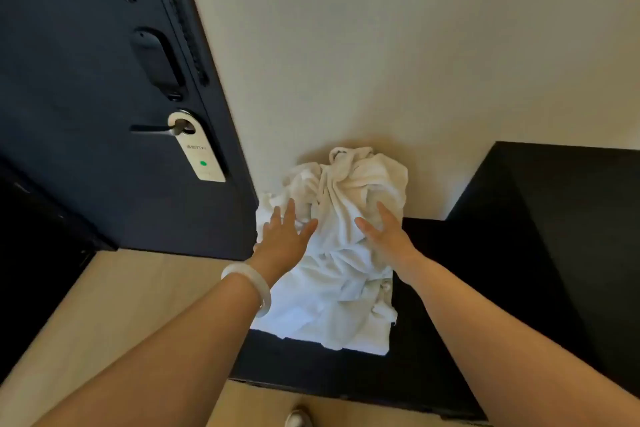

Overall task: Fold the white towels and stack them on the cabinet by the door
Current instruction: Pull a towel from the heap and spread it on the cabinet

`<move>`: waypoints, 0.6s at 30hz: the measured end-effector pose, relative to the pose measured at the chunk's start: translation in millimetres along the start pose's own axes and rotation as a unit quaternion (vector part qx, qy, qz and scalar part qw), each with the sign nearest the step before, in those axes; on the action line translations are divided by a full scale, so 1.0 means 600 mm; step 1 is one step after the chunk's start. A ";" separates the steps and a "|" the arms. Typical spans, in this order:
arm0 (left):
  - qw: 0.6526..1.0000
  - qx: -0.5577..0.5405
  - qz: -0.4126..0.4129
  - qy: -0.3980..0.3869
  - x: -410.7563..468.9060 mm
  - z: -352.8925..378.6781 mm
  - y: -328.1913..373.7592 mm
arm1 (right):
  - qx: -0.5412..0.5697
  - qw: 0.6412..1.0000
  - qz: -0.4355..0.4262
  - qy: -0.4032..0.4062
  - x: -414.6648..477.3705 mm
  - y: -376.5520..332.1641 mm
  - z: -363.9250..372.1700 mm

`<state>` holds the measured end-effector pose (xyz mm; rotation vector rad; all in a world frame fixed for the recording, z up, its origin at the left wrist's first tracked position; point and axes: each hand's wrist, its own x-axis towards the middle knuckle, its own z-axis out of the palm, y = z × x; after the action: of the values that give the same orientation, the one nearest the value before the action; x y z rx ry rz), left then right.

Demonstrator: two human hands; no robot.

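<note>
Two hands are resting, fingers spread wide, on the crumpled white towels (341, 274) heaped on the cabinet (450, 308) beside the door (79, 87): left hand (282, 241) nearer the door, right hand (384, 237) farther from it.

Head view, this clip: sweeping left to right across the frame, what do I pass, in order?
From the left: dark door → door hanger on its handle → white bracelet → left hand → crumpled white towels → right hand → black cabinet.
</note>
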<state>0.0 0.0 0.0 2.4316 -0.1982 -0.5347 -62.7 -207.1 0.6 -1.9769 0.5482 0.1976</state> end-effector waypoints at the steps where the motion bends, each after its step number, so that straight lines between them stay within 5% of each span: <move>1: 0.999 -0.043 -0.002 0.006 0.019 0.002 -0.016 | 0.022 0.999 0.011 0.042 0.014 0.005 0.012; 5: 0.968 -0.226 -0.101 0.044 0.086 0.021 -0.069 | 0.142 0.973 0.106 0.148 0.068 0.044 0.038; 10: 0.934 -0.283 -0.219 -0.010 0.141 0.052 -0.117 | 0.189 0.962 0.169 0.102 0.124 0.089 0.059; 18: 0.907 -0.357 -0.181 -0.129 0.198 0.081 -0.166 | 0.348 0.918 0.185 -0.036 0.174 0.170 0.041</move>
<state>88.1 20.1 -135.1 1.6710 0.3061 -0.9091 -14.9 -253.2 -131.7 -1.1589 0.8118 0.2647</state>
